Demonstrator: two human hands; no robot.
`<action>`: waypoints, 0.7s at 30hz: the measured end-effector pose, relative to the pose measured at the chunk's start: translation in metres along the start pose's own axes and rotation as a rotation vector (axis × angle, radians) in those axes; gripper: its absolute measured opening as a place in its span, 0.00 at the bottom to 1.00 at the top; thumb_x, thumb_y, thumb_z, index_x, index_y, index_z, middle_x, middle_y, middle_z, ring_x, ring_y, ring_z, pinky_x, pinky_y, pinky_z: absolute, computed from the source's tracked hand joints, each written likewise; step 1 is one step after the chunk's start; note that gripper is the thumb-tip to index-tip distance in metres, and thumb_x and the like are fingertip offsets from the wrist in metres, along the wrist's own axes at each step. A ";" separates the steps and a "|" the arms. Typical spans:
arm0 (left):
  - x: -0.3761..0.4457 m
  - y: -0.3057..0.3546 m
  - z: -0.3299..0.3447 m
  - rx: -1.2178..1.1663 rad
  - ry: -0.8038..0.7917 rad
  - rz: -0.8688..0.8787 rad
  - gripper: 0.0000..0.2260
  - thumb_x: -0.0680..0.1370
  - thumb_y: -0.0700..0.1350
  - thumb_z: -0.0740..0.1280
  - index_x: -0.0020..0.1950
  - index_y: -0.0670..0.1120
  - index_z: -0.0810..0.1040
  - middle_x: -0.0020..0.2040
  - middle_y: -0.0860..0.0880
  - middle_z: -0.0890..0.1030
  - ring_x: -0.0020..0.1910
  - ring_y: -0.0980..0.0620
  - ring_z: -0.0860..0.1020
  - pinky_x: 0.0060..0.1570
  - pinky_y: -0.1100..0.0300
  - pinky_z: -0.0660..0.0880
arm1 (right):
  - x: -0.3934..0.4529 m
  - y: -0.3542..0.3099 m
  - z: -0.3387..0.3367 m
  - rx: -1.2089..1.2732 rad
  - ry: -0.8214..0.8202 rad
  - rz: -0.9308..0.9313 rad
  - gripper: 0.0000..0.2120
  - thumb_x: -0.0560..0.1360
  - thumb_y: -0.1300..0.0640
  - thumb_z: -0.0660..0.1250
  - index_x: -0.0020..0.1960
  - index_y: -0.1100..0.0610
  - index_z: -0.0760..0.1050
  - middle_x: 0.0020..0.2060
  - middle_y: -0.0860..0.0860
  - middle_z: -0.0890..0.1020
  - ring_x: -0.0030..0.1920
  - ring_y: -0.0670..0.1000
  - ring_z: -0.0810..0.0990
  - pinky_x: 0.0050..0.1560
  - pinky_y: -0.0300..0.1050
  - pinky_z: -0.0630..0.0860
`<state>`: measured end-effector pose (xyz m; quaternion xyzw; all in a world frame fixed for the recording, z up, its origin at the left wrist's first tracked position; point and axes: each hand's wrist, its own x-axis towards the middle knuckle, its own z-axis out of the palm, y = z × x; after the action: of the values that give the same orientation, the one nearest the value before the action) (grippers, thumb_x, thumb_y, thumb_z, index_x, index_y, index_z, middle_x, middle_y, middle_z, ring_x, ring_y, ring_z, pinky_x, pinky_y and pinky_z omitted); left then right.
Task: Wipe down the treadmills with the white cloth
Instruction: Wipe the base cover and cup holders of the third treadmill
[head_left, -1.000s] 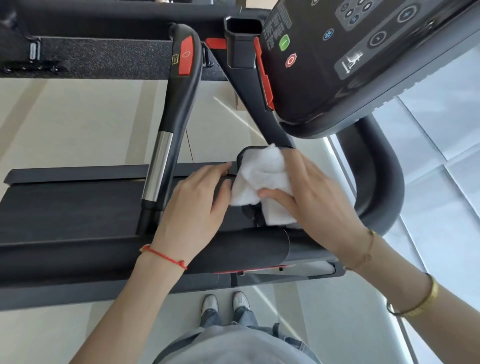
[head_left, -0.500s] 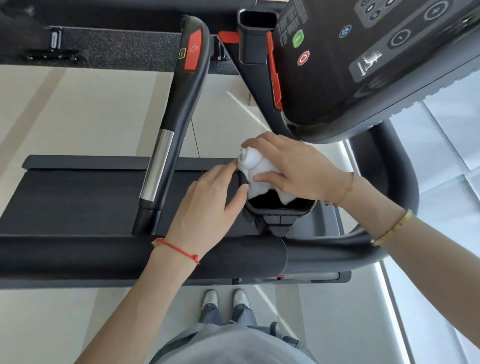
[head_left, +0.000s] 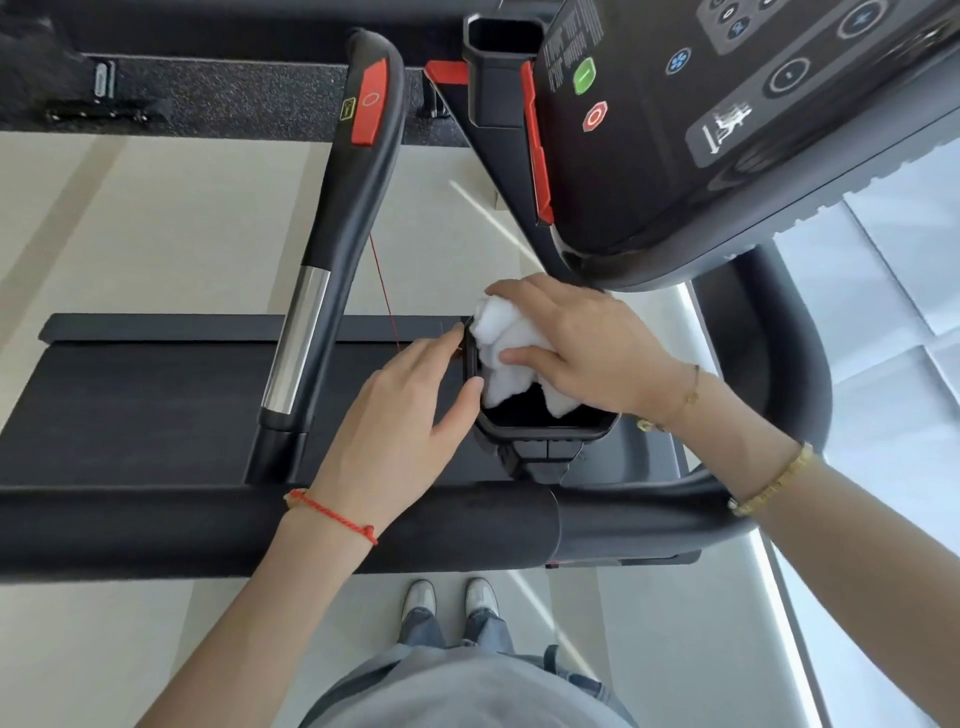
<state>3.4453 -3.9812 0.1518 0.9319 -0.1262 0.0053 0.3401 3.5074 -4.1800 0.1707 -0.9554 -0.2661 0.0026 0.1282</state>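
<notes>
The white cloth (head_left: 506, 347) is bunched under your right hand (head_left: 587, 348), fingers curled over it, pressing it into the treadmill's black cup holder (head_left: 545, 428). Your left hand (head_left: 402, 415) rests against the holder's left rim with fingers loosely extended, gripping nothing. Outward, the padded front handlebar (head_left: 208, 530) crosses below your wrists and the console (head_left: 727, 130) hangs above.

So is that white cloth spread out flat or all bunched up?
Bunched up. The white cloth is crumpled into the black cup holder, gripped by the right hand, with folds showing.
</notes>
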 end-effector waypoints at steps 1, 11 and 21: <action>0.000 0.000 0.000 0.001 0.002 0.003 0.25 0.80 0.53 0.58 0.75 0.46 0.67 0.63 0.50 0.77 0.61 0.51 0.76 0.60 0.53 0.74 | -0.010 0.004 0.001 0.043 0.031 0.045 0.25 0.78 0.47 0.63 0.72 0.53 0.65 0.63 0.50 0.74 0.59 0.54 0.75 0.54 0.47 0.71; 0.000 -0.001 0.000 0.023 0.010 0.010 0.24 0.81 0.52 0.59 0.75 0.46 0.67 0.61 0.50 0.77 0.60 0.51 0.76 0.58 0.55 0.73 | -0.008 0.002 0.001 0.131 0.042 0.186 0.26 0.79 0.48 0.63 0.74 0.54 0.63 0.68 0.52 0.72 0.63 0.55 0.74 0.61 0.48 0.69; 0.000 -0.003 0.001 0.012 0.013 0.038 0.24 0.81 0.52 0.59 0.76 0.46 0.66 0.64 0.48 0.77 0.62 0.50 0.76 0.61 0.53 0.74 | -0.072 -0.015 0.016 0.507 0.219 0.614 0.19 0.78 0.45 0.64 0.59 0.58 0.67 0.37 0.40 0.72 0.35 0.39 0.71 0.32 0.22 0.67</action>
<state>3.4461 -3.9797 0.1486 0.9313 -0.1415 0.0185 0.3352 3.4370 -4.2000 0.1546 -0.9232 0.0557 0.0047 0.3803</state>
